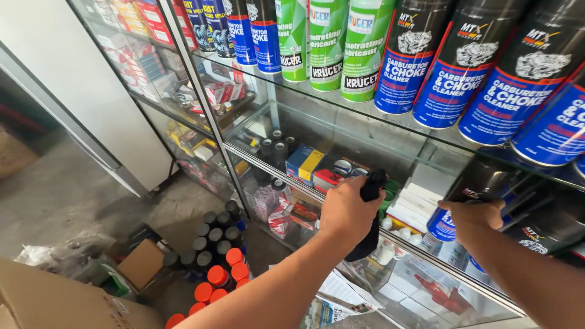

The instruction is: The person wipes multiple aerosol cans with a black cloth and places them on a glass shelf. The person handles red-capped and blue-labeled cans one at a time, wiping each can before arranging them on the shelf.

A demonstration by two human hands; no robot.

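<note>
Left hand clenched around a black cloth, soft and limp. Right hand wraps a rigid, smooth spray can mid-body; likely light.

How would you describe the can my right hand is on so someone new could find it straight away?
Start at the glass display cabinet and its top shelf of upright black-and-blue spray cans. Drop one shelf down, to the right end, where the right hand closes on a spray can. It has the same black-and-blue look, but unlike the row above it stands a level lower, in a hand.
</note>
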